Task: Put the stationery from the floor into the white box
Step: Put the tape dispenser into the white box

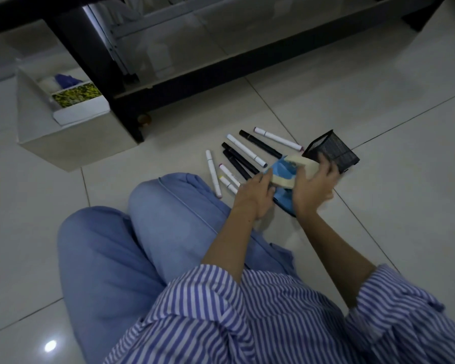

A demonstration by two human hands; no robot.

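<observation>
A person sits on the tiled floor (378, 88) in blue trousers and a striped shirt. Both hands are together over the floor in front of the knees. The right hand (313, 187) has its fingers closed around a beige block-shaped item (378, 168), possibly a sponge eraser or a tape roll; I cannot tell which. The left hand (252, 195) holds the edge of a blue item (280, 170) that lies under the beige one, with fingers closed on it.

Just behind the hands, several markers (246, 149) lie on the floor in a loose fan, some white and some black. A black mesh pen holder (331, 149) lies tipped on its side, just beside the right hand.

The white box (63, 143) stands on the floor well apart, to the left, beside the black furniture leg (95, 74). It already holds a smaller box with a yellow-green pattern (76, 94).
</observation>
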